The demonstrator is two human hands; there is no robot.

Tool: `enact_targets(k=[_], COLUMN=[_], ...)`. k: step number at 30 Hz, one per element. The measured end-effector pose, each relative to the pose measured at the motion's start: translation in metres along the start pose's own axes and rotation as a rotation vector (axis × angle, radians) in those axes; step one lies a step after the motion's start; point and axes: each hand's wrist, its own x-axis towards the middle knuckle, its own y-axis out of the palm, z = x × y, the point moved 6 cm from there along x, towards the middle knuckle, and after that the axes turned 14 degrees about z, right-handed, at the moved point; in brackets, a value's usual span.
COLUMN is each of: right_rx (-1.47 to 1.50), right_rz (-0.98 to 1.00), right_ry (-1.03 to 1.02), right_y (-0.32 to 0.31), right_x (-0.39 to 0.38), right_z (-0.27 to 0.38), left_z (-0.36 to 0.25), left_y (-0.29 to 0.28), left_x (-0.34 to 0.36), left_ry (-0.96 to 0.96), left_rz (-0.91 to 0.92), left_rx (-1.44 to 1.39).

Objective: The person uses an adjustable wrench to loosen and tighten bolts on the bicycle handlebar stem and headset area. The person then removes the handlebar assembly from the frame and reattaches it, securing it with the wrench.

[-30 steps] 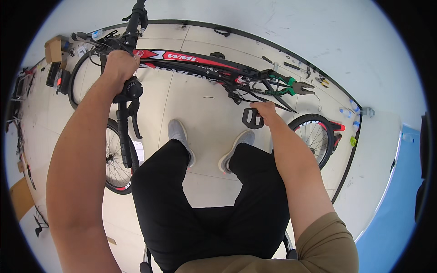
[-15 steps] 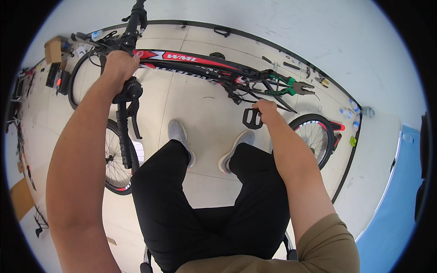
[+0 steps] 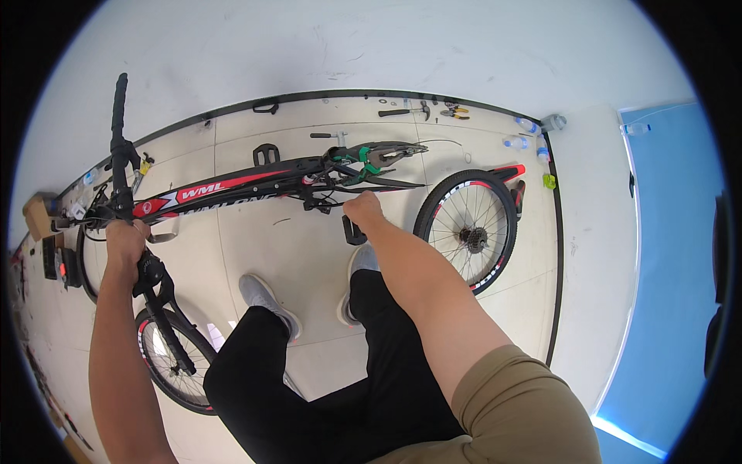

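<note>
A black and red bicycle frame [image 3: 232,185] stretches across the tiled floor in front of me. My left hand [image 3: 127,241] is closed around the black handlebar [image 3: 117,147] near the stem. My right hand [image 3: 363,210] grips the near black pedal [image 3: 353,232] at the crank, just below the frame. Behind that hand, the saddle area [image 3: 371,158] carries a green strap. The rear wheel [image 3: 468,232] stands to the right of my right hand. Below my left forearm is the front wheel [image 3: 166,363]. My legs and grey shoes are under the frame.
A hammer [image 3: 402,112], pliers [image 3: 456,113] and plastic bottles [image 3: 519,133] lie along the white wall's base. A cardboard box [image 3: 37,216] and small parts sit at the far left. A blue surface [image 3: 672,255] borders the floor on the right.
The view has swung, so the bicycle now sits lower and more to the right in the picture. Both hands keep their hold on the handlebar and the pedal.
</note>
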Motion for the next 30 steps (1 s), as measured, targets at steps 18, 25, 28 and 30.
enact_targets(k=[18,25,28,30], right_rx=[-0.167,0.112,0.156,0.157], right_rz=[0.089,-0.062,-0.061,-0.058], right_ry=[-0.079,0.025,0.019,0.030], right_y=[-0.004,-0.005,0.002,0.002], right_x=[-0.026,-0.008,-0.016,-0.020], right_z=[0.027,0.006,0.017,0.021], left_z=[-0.005,-0.009,-0.004,-0.005], left_y=[-0.004,0.005,-0.003,-0.006], left_x=[-0.005,0.002,-0.002,-0.005], left_ry=[-0.013,0.014,-0.001,-0.001], left_rz=[-0.031,0.006,-0.004,-0.016], left_rx=[-0.006,-0.036,0.012,0.038])
